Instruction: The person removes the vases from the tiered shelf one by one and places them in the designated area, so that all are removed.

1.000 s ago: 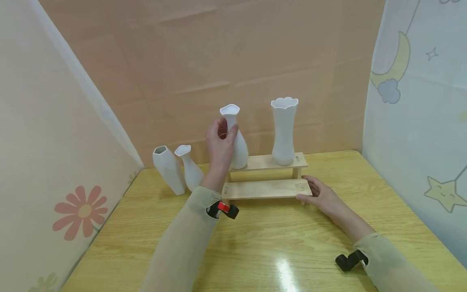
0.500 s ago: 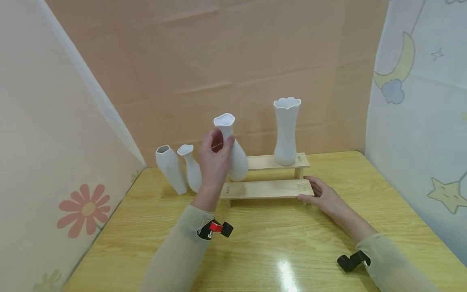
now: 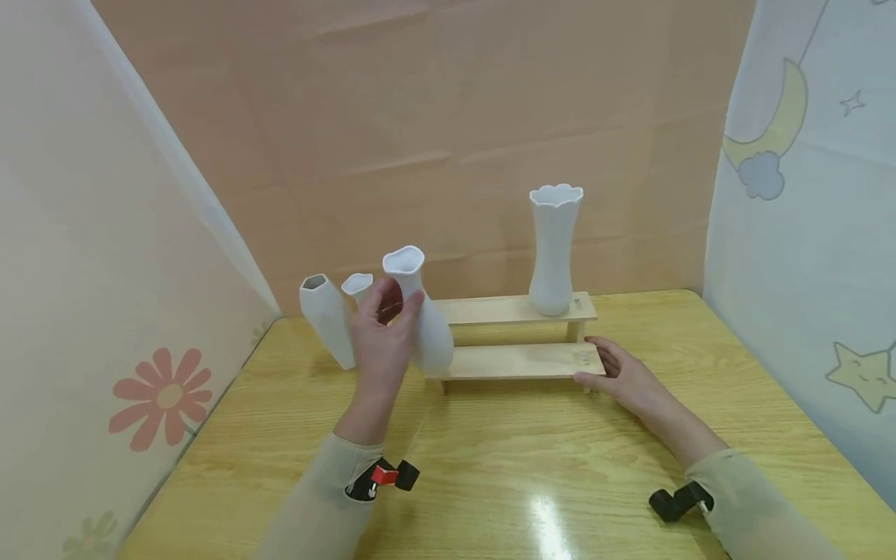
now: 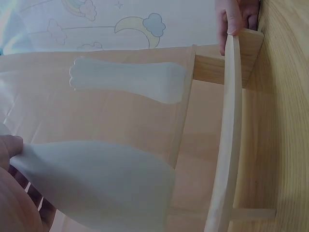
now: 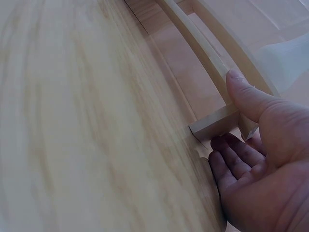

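My left hand [image 3: 383, 334] grips a white bulbous vase [image 3: 432, 336] by its narrow neck, thumb on the near side. The vase is tilted, mouth toward the upper left, in front of the left end of a two-step wooden stand [image 3: 518, 361]. In the left wrist view the vase's wide body [image 4: 101, 179] fills the lower left. My right hand [image 3: 623, 381] holds the right end of the stand's lower step; the right wrist view has the thumb [image 5: 244, 94] on the board and the fingers curled beside the leg. A tall scalloped-rim vase [image 3: 554, 253] stands upright on the upper step.
Left of the stand, a faceted white vase [image 3: 329, 323] and a smaller flared vase [image 3: 357, 285], partly hidden by my left hand, stand on the wooden table [image 3: 504, 467]. A peach cloth [image 3: 490, 117] hangs behind; patterned cloths flank both sides.
My left hand has carried the bulbous vase off the upper step, down, left and toward me, tilting it more. The right hand keeps its place at the stand.
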`<state>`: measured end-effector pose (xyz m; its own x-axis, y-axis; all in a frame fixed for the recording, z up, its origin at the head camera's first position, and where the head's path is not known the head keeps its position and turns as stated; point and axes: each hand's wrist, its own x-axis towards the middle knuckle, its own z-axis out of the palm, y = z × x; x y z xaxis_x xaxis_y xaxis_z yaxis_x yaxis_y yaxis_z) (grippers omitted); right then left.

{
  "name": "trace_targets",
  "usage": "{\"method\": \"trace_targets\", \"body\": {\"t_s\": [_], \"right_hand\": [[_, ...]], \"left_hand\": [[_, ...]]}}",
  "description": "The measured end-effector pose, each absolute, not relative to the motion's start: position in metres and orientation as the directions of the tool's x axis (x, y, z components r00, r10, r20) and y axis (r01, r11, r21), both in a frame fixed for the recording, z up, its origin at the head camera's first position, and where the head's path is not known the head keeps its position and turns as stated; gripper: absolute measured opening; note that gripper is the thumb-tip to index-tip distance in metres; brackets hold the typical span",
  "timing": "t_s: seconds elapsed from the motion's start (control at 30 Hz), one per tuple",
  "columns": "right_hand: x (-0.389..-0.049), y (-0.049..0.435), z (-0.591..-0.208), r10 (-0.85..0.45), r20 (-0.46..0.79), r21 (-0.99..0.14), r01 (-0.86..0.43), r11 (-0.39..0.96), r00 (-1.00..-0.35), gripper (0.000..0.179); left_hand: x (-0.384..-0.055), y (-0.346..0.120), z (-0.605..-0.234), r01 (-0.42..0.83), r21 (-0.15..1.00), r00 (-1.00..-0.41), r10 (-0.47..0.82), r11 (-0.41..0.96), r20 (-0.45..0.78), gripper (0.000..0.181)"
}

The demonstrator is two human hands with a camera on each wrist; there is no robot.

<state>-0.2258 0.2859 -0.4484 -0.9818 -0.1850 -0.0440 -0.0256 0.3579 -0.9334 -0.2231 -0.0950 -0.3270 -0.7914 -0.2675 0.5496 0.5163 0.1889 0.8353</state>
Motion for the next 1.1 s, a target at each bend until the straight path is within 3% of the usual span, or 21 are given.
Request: {"method": "trace_targets", "body": {"t_s": [0.73,1.1], "right_hand": [[-0.223,0.292,-0.448,-0.184,-0.036,-0.934,-0.032,0.355,-0.982,0.103],[-0.221,0.293,-0.448,-0.183,-0.041,-0.935,-0.027,0.353,-0.982,0.105]], "left_hand": [[-0.22,-0.142,-0.371,0.422,0.875,-0.829,-0.291,0.236,0.478,0.036],[-0.234,-0.156,-0.39,0.458,0.838,-0.801,-0.271,0.297,0.534,0.034]]}}
